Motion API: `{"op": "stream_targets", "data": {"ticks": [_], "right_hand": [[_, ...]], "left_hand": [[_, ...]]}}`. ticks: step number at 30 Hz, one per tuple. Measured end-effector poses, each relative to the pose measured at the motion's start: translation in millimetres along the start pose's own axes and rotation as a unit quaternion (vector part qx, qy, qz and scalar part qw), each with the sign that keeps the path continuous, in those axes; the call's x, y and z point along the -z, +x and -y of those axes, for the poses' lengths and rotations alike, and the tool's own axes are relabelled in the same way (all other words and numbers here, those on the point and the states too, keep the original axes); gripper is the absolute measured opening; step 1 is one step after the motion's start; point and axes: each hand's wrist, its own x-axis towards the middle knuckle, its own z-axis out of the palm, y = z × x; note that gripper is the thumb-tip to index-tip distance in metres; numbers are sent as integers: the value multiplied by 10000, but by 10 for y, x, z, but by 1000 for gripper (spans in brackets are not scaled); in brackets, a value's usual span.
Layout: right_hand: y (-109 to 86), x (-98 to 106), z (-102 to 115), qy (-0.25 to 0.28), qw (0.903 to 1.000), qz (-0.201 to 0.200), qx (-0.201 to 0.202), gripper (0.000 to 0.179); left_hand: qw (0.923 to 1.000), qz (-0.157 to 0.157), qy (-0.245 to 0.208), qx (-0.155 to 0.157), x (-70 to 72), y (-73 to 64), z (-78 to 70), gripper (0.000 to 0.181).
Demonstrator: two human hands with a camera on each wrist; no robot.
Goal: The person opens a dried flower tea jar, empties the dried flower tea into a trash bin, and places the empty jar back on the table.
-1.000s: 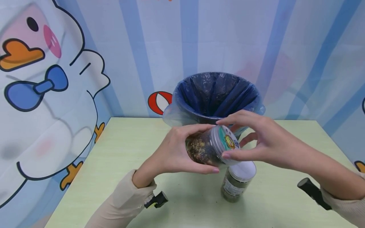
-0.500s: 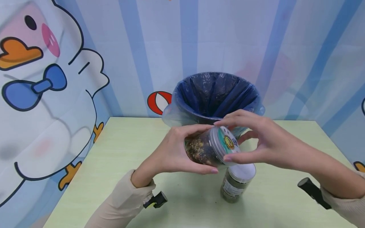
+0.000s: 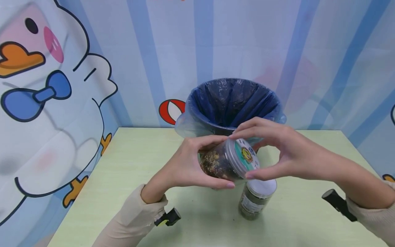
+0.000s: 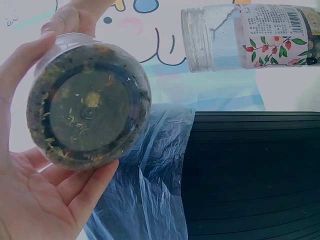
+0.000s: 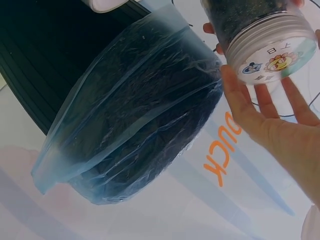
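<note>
My left hand (image 3: 188, 166) grips a clear plastic jar (image 3: 214, 163) of dark and yellowish dried bits, tilted with its top toward the right. Fingers and thumb wrap its body, and its round base (image 4: 90, 112) faces the left wrist camera. On the jar sits a screw lid (image 3: 248, 156) with a flower sticker. My right hand (image 3: 282, 149) holds this lid by its edge, index finger above and thumb below. Below them, a second jar (image 3: 251, 206) with a whitish top stands upright on the table; the left wrist view shows its pink floral label (image 4: 275, 40).
Behind the hands stands a dark ribbed bin (image 4: 250, 175) lined with a blue plastic bag (image 3: 231, 99). The pale green table (image 3: 148, 157) ends at a cartoon-printed backdrop (image 3: 172, 41), which also covers both sides.
The right fingers have shifted round the lid's edge, the thumb slightly lower and to the right. The jar has moved slightly left; the second jar stays put.
</note>
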Motion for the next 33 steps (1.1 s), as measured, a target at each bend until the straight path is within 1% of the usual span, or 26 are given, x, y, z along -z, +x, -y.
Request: {"op": "stream_targets", "data": {"ticks": [4,7,11,13,16,20,22,25,33], "right_hand": [[5,12,-19,-123,9997,108,195,66],[9,16,-29,-118,9995,174,251,66],[4,-2,-17,-85,9997,188,90,66],[2,-20,5,-137,9998,123,-68,66],[9,-44,50,-271,9984,14,-493,65],[13,-63,110,-290,9921,-18,-1218,65],[8,-66,132,-239,9890,-16,-1460,67],[5,-66,146,-146,9884,-70,-1511,66],[7,-69,140,-6,9914,-126,-1304,63]], "left_hand": [[10000,18,-17,39,5,-5,3,77],[10000,25,-36,83,8,-11,5,77],[9998,28,-140,104,6,-18,8,76],[9997,14,-220,81,3,-17,12,75],[9996,-21,-292,32,-4,-9,17,74],[9996,-36,-284,-15,-12,2,19,74],[9997,-27,-258,-30,-15,5,17,74],[9997,-12,-230,-28,-19,6,11,74],[9998,-24,-202,60,-21,-7,-1,74]]}}
